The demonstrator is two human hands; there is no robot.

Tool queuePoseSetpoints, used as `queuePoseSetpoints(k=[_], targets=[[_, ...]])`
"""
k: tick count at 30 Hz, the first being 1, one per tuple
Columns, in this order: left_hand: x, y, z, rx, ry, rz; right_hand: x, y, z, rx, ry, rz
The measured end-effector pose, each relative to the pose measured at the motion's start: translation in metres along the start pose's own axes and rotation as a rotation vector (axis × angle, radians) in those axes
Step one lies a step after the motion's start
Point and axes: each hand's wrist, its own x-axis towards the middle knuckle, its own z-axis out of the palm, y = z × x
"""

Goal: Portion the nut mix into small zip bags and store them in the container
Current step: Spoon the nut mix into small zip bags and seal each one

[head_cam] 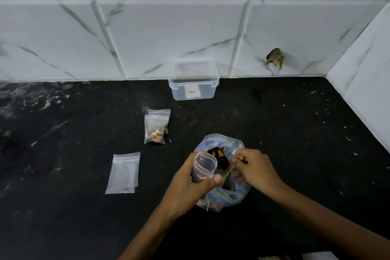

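Black counter (274, 124) under me; container (193, 82) waits by the wall. My left hand (187, 183) grips an open zip bag (204, 167) over the nut mix bag (223, 171); my right hand (256, 168) pinches a wooden scoop (229, 170). I should tip slowly, mouth held wide.

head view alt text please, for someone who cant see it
Over a black counter, the left hand holds a small zip bag open above the big nut mix bag while the right hand works a wooden scoop. Filled bags, empty bags and a clear container sit behind.
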Motion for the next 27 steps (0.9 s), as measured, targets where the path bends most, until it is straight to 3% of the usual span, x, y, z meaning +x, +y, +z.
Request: queuePoseSetpoints(k=[5,17,27], targets=[[0.000,0.000,0.003,-0.001,-0.012,-0.003,-0.001,-0.001,0.010,0.311,-0.049,0.191],[0.002,0.009,-0.008,-0.009,0.078,0.013,-0.006,-0.002,-0.037,0.535,0.010,0.263],[0.023,0.029,-0.004,0.055,0.219,0.129,-0.025,-0.054,-0.102,0.736,0.172,0.023]])
